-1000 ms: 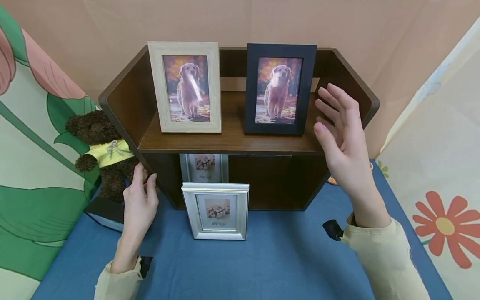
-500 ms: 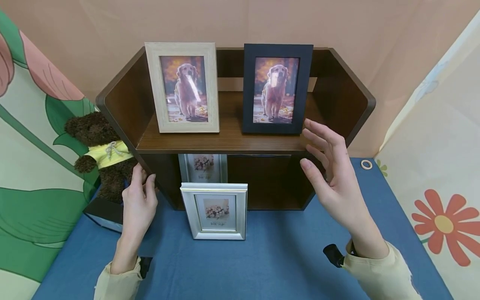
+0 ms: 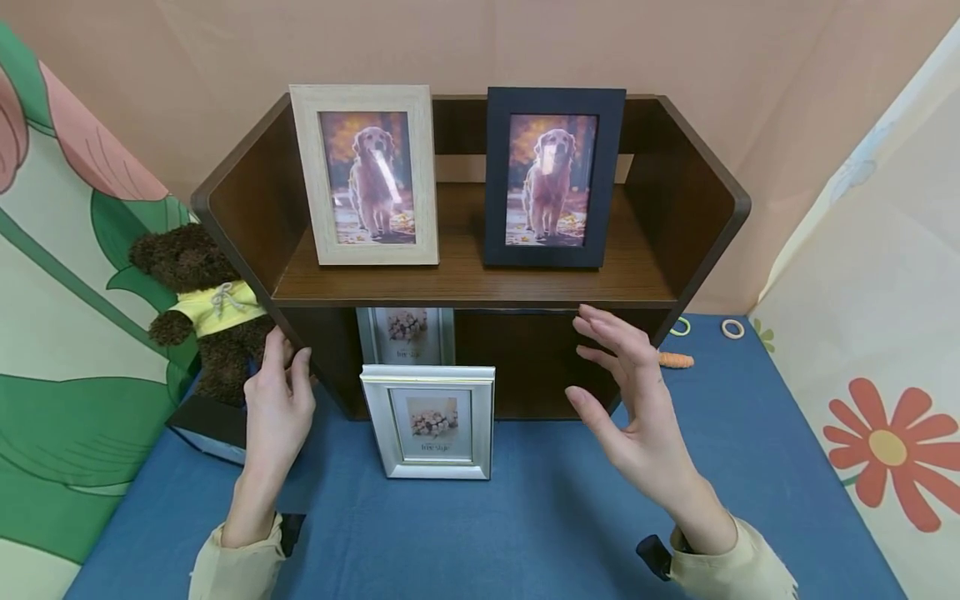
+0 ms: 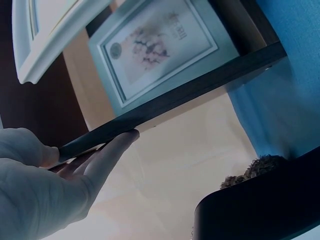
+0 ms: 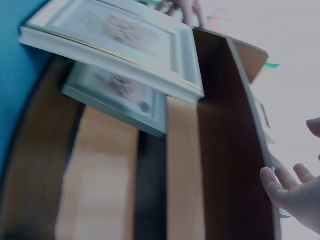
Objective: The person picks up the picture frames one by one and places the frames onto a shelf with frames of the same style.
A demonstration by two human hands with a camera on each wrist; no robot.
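Note:
A dark brown two-tier shelf (image 3: 468, 287) stands before me. My left hand (image 3: 279, 408) pinches the edge of its left side panel (image 4: 165, 105), thumb on the inner face and fingers along the outside in the left wrist view. My right hand (image 3: 633, 408), fingers spread and holding nothing, hovers before the lower compartment's right half. Up on the top board are a cream photo frame (image 3: 309, 183) and a navy photo frame (image 3: 501, 183), both with dog pictures. A silver photo frame (image 3: 378, 433) stands on the blue cloth in front; another silver-grey frame (image 3: 446, 337) shows behind it in the lower compartment.
At the left a brown teddy bear (image 3: 221, 308) in a yellow shirt sits by a dark box (image 3: 206, 425). Right of the shelf lie an orange carrot-like item (image 3: 677, 360), a green ring (image 3: 681, 327) and a wooden ring (image 3: 732, 321). A beige backdrop (image 3: 465, 42) hangs behind.
My right hand has come down and left, from beside the navy frame to before the lower compartment, uncovering the small items at the right. The left hand keeps its grip on the side panel.

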